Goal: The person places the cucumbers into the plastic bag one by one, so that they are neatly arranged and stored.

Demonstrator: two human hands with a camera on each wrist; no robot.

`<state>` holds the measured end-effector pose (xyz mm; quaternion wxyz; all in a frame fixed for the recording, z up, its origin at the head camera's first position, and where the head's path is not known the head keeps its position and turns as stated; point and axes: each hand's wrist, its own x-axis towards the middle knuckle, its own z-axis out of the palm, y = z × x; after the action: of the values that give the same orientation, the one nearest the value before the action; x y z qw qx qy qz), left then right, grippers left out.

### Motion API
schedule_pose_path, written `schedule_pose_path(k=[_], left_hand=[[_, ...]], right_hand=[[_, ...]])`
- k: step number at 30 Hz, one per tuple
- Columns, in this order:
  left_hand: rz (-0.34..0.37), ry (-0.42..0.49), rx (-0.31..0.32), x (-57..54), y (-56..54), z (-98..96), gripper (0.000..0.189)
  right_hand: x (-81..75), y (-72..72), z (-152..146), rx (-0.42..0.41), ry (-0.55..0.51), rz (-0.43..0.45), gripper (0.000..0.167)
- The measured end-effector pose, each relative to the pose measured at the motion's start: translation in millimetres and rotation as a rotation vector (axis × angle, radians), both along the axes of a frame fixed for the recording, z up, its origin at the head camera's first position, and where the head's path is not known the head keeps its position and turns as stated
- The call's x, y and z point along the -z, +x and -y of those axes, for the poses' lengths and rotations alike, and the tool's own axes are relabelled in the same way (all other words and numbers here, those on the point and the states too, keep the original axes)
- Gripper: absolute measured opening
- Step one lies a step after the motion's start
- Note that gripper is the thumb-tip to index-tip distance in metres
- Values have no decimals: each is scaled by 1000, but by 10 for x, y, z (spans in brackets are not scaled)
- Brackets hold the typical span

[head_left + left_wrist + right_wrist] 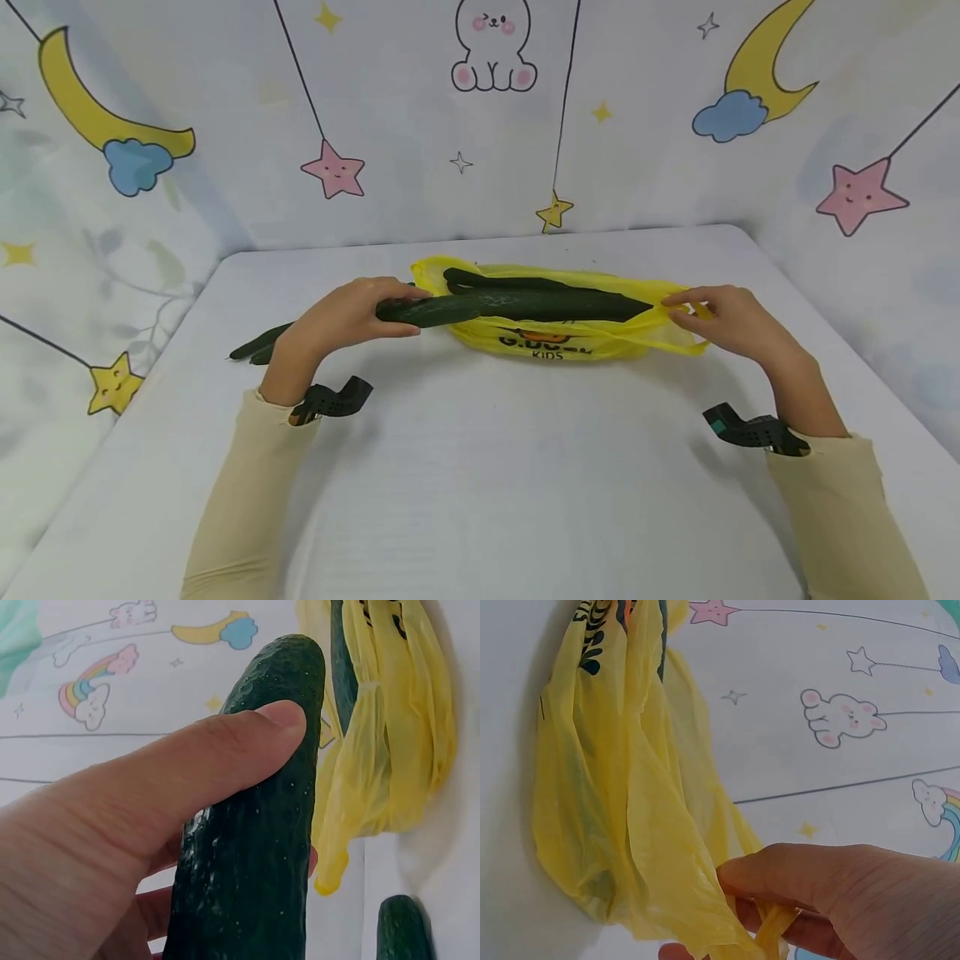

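Note:
My left hand grips a dark green cucumber, the thumb lying along its side near the rounded end. That cucumber reaches over the opening of a yellow plastic bag with printed lettering, which lies on its long side. Inside the bag are more cucumbers, partly covered by the plastic. At the bag's right end my right hand pinches its handle between thumb and fingers. Beside the left wrist lie other cucumbers, partly hidden by the hand.
Everything rests on a white-covered table. Behind it and along the sides hangs a pale cloth wall printed with moons, stars and a bear. Each wrist carries a black strap mount.

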<state>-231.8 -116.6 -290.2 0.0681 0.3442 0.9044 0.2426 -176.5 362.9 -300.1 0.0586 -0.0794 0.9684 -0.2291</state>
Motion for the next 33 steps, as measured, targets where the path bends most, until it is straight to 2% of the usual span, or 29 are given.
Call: schedule_pose_path(k=[7, 15, 21, 28, 33], left_hand=[[-10, -30, 43, -57, -119, -231, 52], [9, -104, 63, -114, -223, -512, 53], [-8, -139, 86, -149, -309, -723, 52], [-27, -220, 133, -141, -419, -1012, 52], [-47, -267, 141, -114, -466, -1166, 52]], right_hand=[[-13, -10, -8, 6, 5, -6, 39], [-6, -25, 7, 3, -11, -5, 39], [19, -29, 33, 2, -26, -8, 38], [-2, -9, 11, 4, -13, -13, 37], [-9, -4, 20, 12, -29, -8, 36]])
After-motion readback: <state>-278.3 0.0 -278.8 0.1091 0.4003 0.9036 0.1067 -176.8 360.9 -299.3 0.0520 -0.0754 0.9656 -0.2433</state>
